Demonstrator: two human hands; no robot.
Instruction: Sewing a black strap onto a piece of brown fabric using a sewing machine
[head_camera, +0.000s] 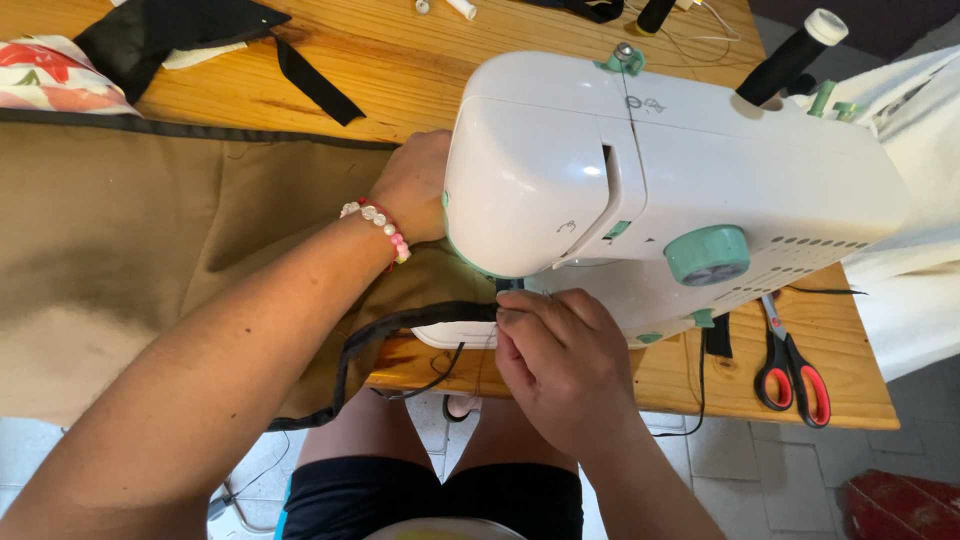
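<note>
A white sewing machine (680, 170) with mint-green knobs stands on a wooden table (400, 70). Tan fabric (130, 240) edged with black binding tape (400, 325) runs under the machine head. My left hand (415, 185), with a bead bracelet on the wrist, reaches behind the machine head and rests on the fabric; its fingers are hidden. My right hand (560, 355) pinches the black binding at the front of the presser area, fingers closed on it.
Red-handled scissors (790, 370) lie on the table at the right. A black thread spool (790, 60) stands on the machine. Black fabric scraps (170, 35) and floral cloth (45, 75) sit at the back left. White cloth (910, 270) hangs at right.
</note>
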